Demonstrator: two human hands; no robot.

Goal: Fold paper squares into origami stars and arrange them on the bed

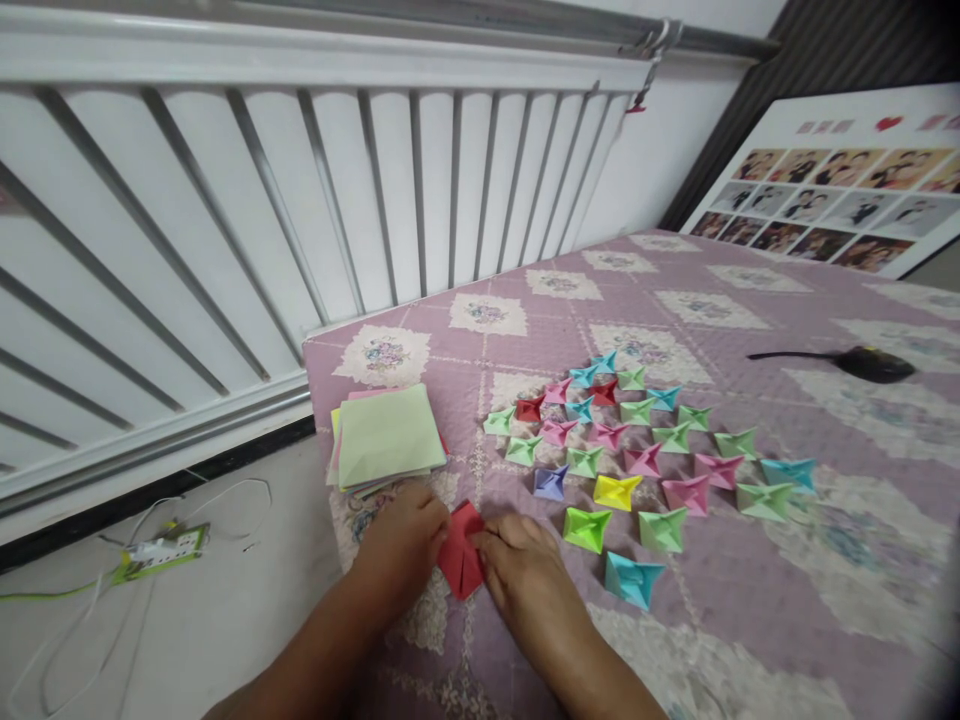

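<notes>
A red folded origami paper lies low over the patterned cloth, between my two hands. My left hand grips its left edge with curled fingers. On the opposite side, my right hand pinches the right edge between thumb and fingers. Creases meet along the middle of the paper, forming a pointed lower end. Just beyond my left hand sits a stack of square paper sheets, pale green on top. To the right of my right hand stand several folded paper pieces in rows, among them a blue one and a bright green one.
The purple floral cloth ends at a left edge above the floor. A white radiator runs along the back. On the floor lies a power strip with cables. A dark, long-handled object rests at right, near a photo board.
</notes>
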